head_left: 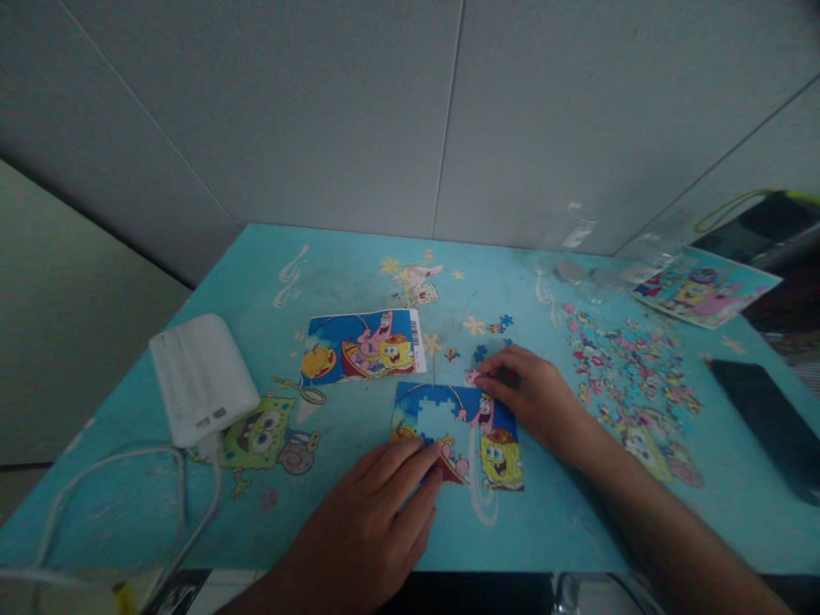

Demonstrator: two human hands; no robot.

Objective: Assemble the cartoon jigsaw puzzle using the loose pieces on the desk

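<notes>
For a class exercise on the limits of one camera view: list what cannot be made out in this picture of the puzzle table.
Head view only:
- Lower left of the puzzle: covered by the left hand.
- Piece under the right hand: fingertips hide most of it; the grip is unclear.
- Loose pieces: too small and blurred to tell apart.
- White cable: cut off by the bottom edge.
- Dark flat object: too dim, cut off at the right edge.

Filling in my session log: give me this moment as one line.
left hand flat on half-built cartoon jigsaw puzzle | right hand pinching small pink puzzle piece at puzzle's top edge | on blue cartoon-print table
</notes>
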